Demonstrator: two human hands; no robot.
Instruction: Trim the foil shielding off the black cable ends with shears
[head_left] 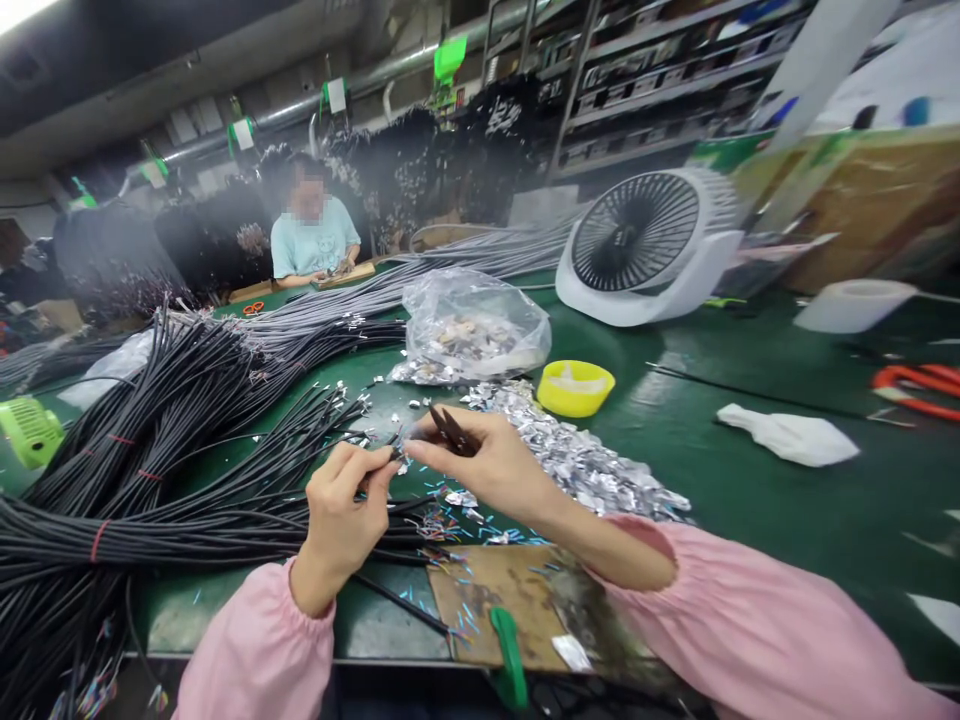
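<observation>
Reading the clock from the hands, a lime-green device (31, 432) stands at nine o'clock, beside tied bundles of black cables (202, 400). The nearer cable ends at ten o'clock look silvery, so I judge these unfinished, with many left. The left hand (345, 505), in a narrow pinch, holds a black cable end (393, 449) at the clock's centre; how much of it is bared is too small to tell. Coloured wire ends (439, 522) fan out at about five o'clock, and these seem done, with blue snippets strewn around a brown board (480, 590). The right hand (487, 460) is closed around a dark hand tool (454, 434), its tips pointing toward eleven, while its fingers reach that same cable end. A plastic bag (480, 335) of scraps sits at one o'clock, and a silver scrap heap (585, 455) spreads at three, suggesting plenty already processed. Beyond it, toward two, are a yellow container (576, 390) and a white fan (637, 245).
</observation>
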